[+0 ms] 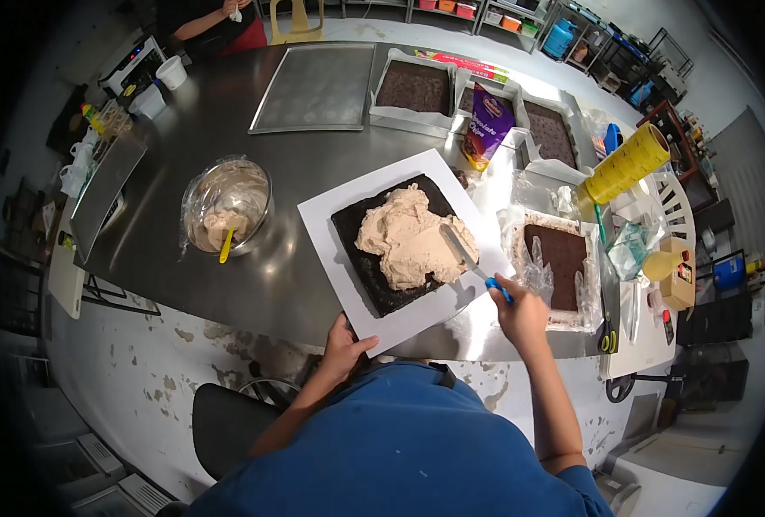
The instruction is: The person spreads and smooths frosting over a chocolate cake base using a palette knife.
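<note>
A dark square cake [348,226] lies on a white board [324,220], turned at an angle on the steel table. Light brown frosting [404,237] covers much of its top in an uneven mound. My right hand [522,317] is closed round the blue handle of a spatula [462,250], whose blade rests on the frosting at the cake's right side. With my left hand [345,346] I grip the near left corner of the board, thumb on top and fingers at the edge. Left of the board stands a steel bowl [267,207] with frosting and a yellow-handled utensil [227,246] inside.
Lined pans of brown cake [415,86] stand at the back, beside a purple chocolate chips bag [488,121]. Another cake [557,267] sits right of the board. A yellow wrap roll [628,162], green-handled scissors [607,336] and an empty tray [314,89] surround these. A person [206,24] is at the far left.
</note>
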`<state>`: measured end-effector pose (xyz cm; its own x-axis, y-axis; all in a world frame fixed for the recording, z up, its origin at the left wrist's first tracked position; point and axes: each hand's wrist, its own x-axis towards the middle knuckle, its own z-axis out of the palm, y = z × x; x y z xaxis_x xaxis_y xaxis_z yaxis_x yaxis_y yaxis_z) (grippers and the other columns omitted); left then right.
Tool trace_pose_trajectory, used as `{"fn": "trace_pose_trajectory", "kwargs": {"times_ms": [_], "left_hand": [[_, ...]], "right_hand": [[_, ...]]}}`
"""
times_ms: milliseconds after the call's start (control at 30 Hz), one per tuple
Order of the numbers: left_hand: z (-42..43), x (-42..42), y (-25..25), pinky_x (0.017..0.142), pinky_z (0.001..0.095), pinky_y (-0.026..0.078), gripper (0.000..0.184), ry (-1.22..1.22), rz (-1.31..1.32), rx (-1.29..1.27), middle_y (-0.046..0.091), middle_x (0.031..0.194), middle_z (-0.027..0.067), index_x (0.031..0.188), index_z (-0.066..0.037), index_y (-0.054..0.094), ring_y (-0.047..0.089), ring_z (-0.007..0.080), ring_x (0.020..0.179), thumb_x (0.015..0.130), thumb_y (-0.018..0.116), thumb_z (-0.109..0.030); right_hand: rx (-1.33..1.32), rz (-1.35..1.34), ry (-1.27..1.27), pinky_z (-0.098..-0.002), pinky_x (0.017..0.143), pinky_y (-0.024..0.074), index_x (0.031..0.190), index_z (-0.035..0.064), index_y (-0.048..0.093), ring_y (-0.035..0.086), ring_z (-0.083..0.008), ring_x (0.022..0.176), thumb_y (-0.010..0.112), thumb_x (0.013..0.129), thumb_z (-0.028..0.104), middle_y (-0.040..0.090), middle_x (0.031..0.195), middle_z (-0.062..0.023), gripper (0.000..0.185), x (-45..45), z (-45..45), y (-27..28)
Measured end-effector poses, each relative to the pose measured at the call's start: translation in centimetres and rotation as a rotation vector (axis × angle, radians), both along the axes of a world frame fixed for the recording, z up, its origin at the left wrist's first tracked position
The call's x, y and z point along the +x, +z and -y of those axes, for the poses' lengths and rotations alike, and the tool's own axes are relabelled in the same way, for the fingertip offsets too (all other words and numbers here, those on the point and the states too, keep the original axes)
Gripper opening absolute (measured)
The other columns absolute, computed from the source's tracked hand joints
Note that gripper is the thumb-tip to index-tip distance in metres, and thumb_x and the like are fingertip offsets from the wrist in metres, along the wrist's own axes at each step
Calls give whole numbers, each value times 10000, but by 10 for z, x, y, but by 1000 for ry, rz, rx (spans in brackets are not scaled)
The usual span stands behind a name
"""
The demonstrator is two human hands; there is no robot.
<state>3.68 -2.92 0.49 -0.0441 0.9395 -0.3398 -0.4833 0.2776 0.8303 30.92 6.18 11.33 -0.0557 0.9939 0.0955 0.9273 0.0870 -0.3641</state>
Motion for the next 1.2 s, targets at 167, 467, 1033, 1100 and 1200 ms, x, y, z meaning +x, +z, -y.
{"fn": "trace_pose_trajectory", "kwargs": {"times_ms": [167,467,1033,1100,1200], "left_hand": [[-1,0,5,893,327,470,558,5,-30,-18,570,1103,125,1201,15,396,580,204,1022,720,662,112],[3,-4,-4,957,344,414,584,-11,-60,-38,545,1171,125,1222,11,394,532,222,1106,711,652,123],[0,-6,-2,892,318,461,536,16,-51,-14,584,1091,119,1189,8,427,588,201,998,715,662,98],[-1,-6,0,889,311,459,527,8,-37,-7,589,1081,112,1187,8,432,584,195,1003,719,659,94],[0,-9,0,942,332,422,553,-16,-60,-30,564,1140,126,1231,13,421,555,207,1062,727,629,105]], "right_hand": [[-66,-87,64,-372,591,507,1009,142,691,653,-283,657,633,826,296,674,822,-146,246,-35,4,-6],[237,163,116,-370,531,480,1030,176,684,612,-271,590,653,799,301,622,711,-69,265,4,-17,2],[157,79,207,-365,510,472,1035,142,683,620,-267,611,630,824,307,619,679,-97,274,-6,-50,11],[123,18,212,-378,539,485,1027,145,685,631,-287,639,625,830,321,633,678,-115,271,-11,-63,6],[-121,83,284,-402,593,499,1021,178,688,637,-311,655,637,821,306,657,727,-131,243,-28,-66,6]]}}
